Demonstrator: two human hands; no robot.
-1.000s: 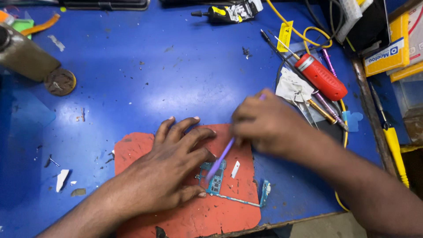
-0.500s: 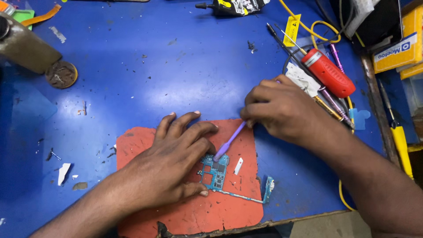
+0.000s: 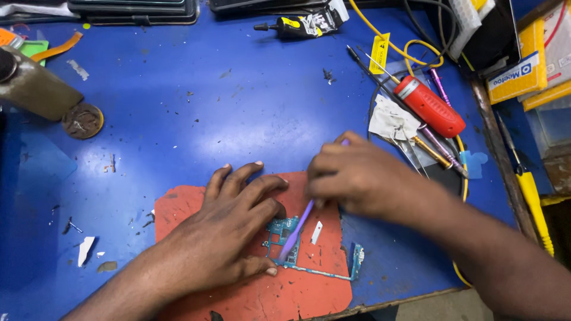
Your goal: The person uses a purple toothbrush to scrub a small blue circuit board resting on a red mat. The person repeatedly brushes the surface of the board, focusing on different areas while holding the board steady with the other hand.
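The left hand (image 3: 229, 232) lies flat, palm down and fingers spread, on the red work mat (image 3: 184, 208), gripping nothing; its thumb presses beside a blue-green circuit board (image 3: 284, 232) that sits just under the fingertips. The right hand (image 3: 363, 178) is clenched around a thin purple pry tool (image 3: 297, 227), pinching the top end between thumb and fingers. The tool slants down and toward the left hand, its tip on the board, or so it looks — the contact spot is too small to be sure. A narrow strip of the board runs out beneath the right wrist to a small end piece (image 3: 357, 260). A little white scrap (image 3: 316, 232) lies on the mat just beside the tool's shaft. Beyond the right hand's knuckles, a red-handled screwdriver (image 3: 429, 107) rests among thin tools and a crumpled white paper (image 3: 392, 120). Far past the left hand's fingers, a black glue tube (image 3: 300, 25) lies on the blue table (image 3: 196, 101).
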